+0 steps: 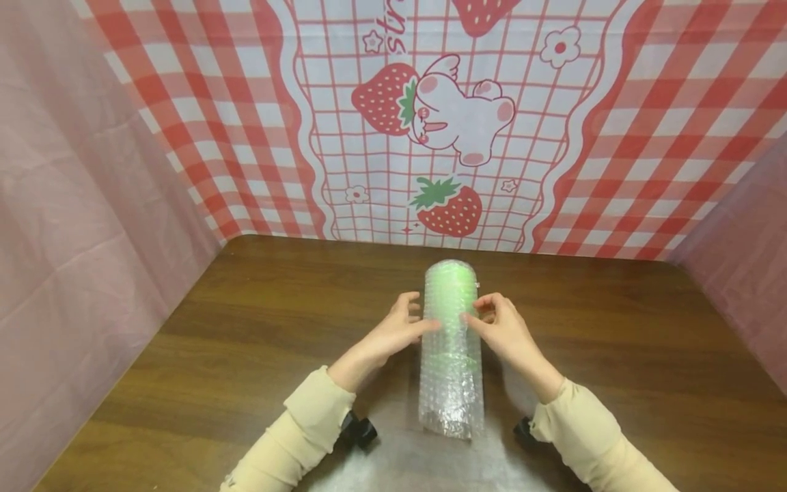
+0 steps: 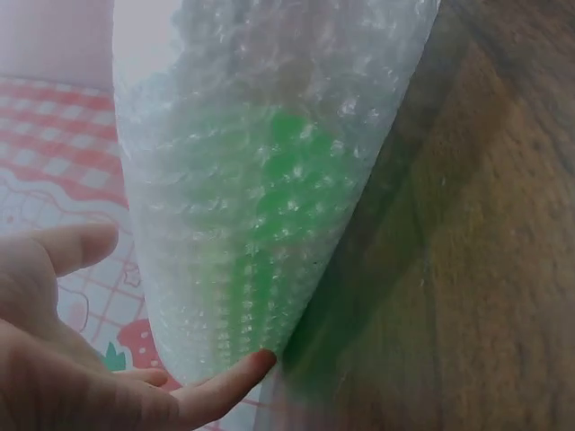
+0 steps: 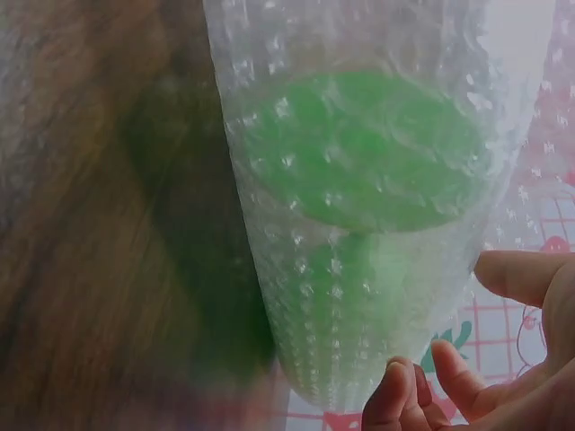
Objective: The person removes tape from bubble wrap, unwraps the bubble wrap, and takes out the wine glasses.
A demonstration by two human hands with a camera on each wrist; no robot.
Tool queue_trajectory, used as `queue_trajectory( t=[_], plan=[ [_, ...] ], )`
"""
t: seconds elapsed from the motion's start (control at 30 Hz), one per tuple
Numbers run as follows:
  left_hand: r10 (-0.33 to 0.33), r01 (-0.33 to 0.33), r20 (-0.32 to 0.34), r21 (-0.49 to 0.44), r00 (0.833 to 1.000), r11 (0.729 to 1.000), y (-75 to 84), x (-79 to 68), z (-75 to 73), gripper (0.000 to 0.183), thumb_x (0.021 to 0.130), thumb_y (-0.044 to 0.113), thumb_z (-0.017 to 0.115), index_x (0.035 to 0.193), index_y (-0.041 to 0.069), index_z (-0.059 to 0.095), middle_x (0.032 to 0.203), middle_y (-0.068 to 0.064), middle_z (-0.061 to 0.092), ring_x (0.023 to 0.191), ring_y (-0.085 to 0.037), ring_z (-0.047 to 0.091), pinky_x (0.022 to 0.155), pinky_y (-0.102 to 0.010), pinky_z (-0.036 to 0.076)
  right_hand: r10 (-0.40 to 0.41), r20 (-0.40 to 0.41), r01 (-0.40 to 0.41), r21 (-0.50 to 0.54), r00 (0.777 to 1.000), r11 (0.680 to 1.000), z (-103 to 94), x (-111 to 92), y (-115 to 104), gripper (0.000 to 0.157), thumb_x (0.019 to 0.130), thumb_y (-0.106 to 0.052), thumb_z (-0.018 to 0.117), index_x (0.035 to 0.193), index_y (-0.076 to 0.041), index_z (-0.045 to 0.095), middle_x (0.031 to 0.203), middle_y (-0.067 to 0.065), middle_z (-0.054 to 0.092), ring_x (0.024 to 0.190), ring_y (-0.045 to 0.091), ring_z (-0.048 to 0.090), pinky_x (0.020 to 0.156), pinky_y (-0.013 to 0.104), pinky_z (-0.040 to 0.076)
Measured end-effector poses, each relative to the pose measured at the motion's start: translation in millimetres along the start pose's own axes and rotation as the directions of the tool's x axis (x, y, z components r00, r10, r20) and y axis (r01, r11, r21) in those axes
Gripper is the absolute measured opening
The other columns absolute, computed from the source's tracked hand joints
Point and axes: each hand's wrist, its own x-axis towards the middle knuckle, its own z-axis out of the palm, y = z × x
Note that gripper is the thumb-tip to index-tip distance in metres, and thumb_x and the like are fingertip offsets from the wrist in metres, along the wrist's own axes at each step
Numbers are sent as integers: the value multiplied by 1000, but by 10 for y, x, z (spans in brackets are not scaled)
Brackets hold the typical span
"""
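A roll of clear bubble wrap (image 1: 451, 400) lies lengthwise on the table, with a green object (image 1: 456, 287) showing through its far part. In the right wrist view the green object (image 3: 368, 153) has a round, flat green face; its kind is blurred by the wrap. My left hand (image 1: 402, 328) is at the roll's left side, fingers spread, the thumb reaching over its edge. At the right side is my right hand (image 1: 505, 331), fingers loosely bent, thumb tip at the wrap. Neither hand's fingers are curled round the roll.
The brown wooden table (image 1: 258, 321) runs back to a red-and-white checked cloth (image 1: 215, 123) with strawberry prints. Pink curtains (image 1: 80, 205) hang at both sides. Black devices (image 1: 359, 430) sit under the cuffs of the cream sleeves (image 1: 301, 424).
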Motion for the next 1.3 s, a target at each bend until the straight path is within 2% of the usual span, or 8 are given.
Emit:
queue_trajectory(
  t=[0.17,0.23,0.4,0.53,0.67,0.83,0.97,1.3],
  plan=[
    [-11,14,-73,47,997,999,59,59,-6,80,75,39,60,133,7,15,132,-16,23,117,-30,31,92,-40,35,2,-10,-2,-22,1000,1000,56,29,-56,57,73,-48,58,106,-4,44,107,14,41,87,24,50,62,28,44],
    [-9,14,-100,56,995,998,84,89,0,81,75,43,58,133,7,15,132,-15,23,118,-29,30,93,-42,32,4,-8,-4,-33,1000,999,83,35,-75,59,72,-51,57,107,-4,43,108,14,40,91,25,47,66,30,44],
    [-12,21,-154,63,988,998,119,142,23,82,74,49,56,133,8,15,131,-14,23,117,-30,29,90,-45,34,1,-7,-2,-55,1000,999,163,50,-91,70,72,-52,57,114,0,37,112,18,35,97,28,36,75,38,39],
    [-9,28,-194,90,981,996,104,176,38,83,72,48,59,132,7,17,129,-14,25,114,-31,32,88,-48,35,13,6,-13,-40,1000,999,199,72,-88,81,71,-53,56,123,2,28,120,22,29,104,33,36,83,45,37],
    [3,23,-213,117,977,993,70,198,49,80,72,46,59,131,7,20,128,-13,26,112,-29,35,87,-45,37,23,39,-22,-16,999,1000,215,100,-85,88,71,-57,54,128,2,22,127,24,23,111,36,35,88,48,35],
    [25,-3,-200,112,980,994,50,192,59,76,76,45,56,131,7,22,131,-13,24,115,-30,33,89,-46,35,14,65,-15,14,998,1000,240,125,-81,94,71,-59,53,133,1,15,131,23,20,114,36,33,89,49,34],
    [-1,19,-184,100,983,995,45,173,54,71,78,43,54,132,10,21,133,-12,22,117,-30,30,90,-47,33,40,107,-41,11,993,999,245,119,-66,96,73,-57,52,135,0,8,136,24,15,119,38,25,91,52,29],
    [12,6,-214,82,977,997,35,195,34,59,79,35,53,128,11,30,129,-10,28,114,-26,36,88,-41,38,63,125,-66,18,990,998,225,110,-36,95,74,-55,51,135,1,6,137,24,11,121,39,20,94,53,25]
  ],
)
